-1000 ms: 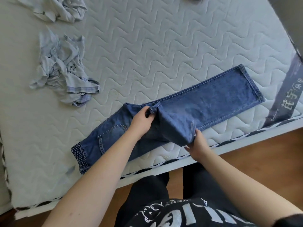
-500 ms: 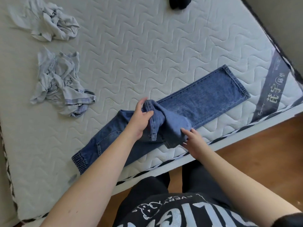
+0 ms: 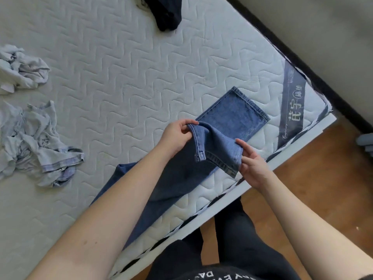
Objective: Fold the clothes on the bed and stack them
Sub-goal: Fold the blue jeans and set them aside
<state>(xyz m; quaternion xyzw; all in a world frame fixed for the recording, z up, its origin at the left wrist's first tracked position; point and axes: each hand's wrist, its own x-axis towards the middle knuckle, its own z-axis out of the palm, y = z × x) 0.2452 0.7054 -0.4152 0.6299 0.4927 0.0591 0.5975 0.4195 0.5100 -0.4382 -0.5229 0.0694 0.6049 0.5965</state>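
Jeans lie along the near edge of the bed, their middle lifted into a fold. Left hand pinches the fold's far corner, fingers clamped; right hand holds the near hem, fingers partly straight.

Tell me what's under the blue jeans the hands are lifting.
Under the lifted fold of the blue denim jeans lies more of the same jeans, resting on the white quilted mattress. The waistband end is hidden behind the left forearm.
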